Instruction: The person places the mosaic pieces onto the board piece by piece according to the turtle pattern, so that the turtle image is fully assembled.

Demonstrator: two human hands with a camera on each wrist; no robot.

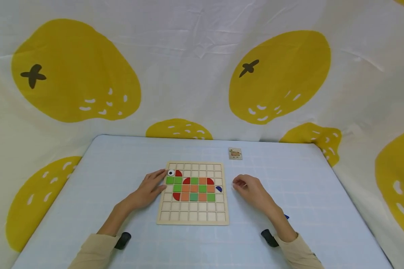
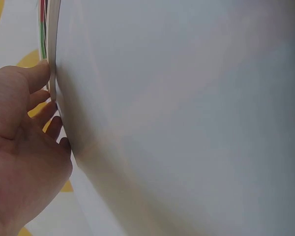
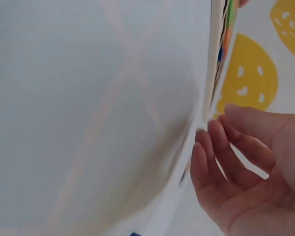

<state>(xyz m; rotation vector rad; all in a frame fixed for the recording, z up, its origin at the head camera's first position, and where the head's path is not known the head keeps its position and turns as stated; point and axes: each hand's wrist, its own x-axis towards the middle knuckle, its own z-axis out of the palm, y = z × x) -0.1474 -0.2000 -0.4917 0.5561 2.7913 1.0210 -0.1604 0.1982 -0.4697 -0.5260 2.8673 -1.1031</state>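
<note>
A wooden grid board lies on the table, with green, orange and red tiles set in its squares. At its upper left sits a white eye tile, and a blue quarter-round tile lies near its right side. My left hand rests at the board's left edge, thumb and fingertips touching the rim. Off the right edge, my right hand hovers or rests by the table with loosely bent fingers. Nothing shows between the fingers of the right hand.
A small picture card lies beyond the board's upper right corner. Another blue piece is partly hidden beside the right forearm. A pale blue checked cloth covers the table, and a lemon-print curtain hangs behind it.
</note>
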